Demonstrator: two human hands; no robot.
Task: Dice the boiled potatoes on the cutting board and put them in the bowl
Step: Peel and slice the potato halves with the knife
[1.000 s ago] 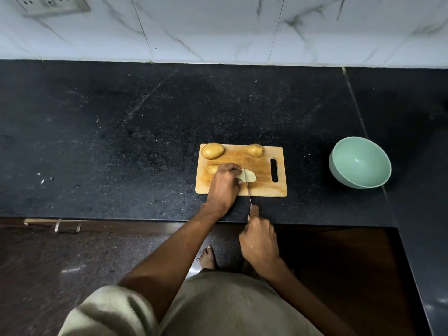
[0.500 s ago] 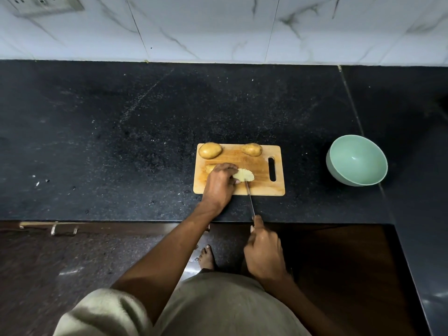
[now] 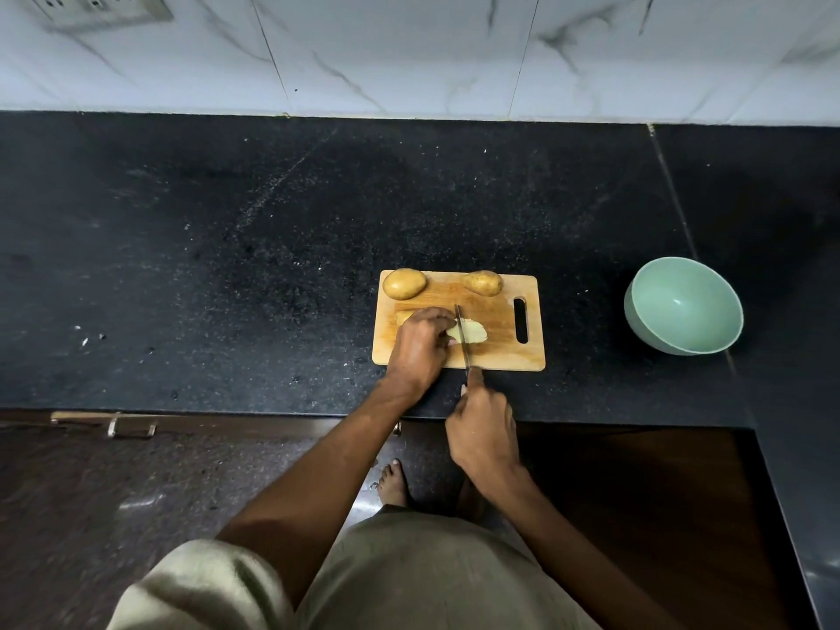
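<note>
While my left hand (image 3: pixel 420 343) is pinning the potato half (image 3: pixel 470 331), lying lengthwise left-right on the board (image 3: pixel 495 356), my right hand (image 3: pixel 484 425) is gripping the knife (image 3: pixel 462 336) crosswise.

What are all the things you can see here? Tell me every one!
whole potatoes: 2, yellow-brown, far edge of the cutting board, one at the left corner, one further right.
cut potato: 1, pale inside, middle of the board, under the knife.
cutting board: 1, light wood, on the counter.
knife: 1, thin metal blade, across the cut potato.
bowl: 1, pale green, nothing in it, on the counter right of the board.
counter: 1, black speckled.
wall tiles: white marble, behind the counter.
socket plate: 1, grey-white, wall top left.
left hand: holds the cut potato.
right hand: grips the knife handle.
bare foot: 1, on the floor.
</note>
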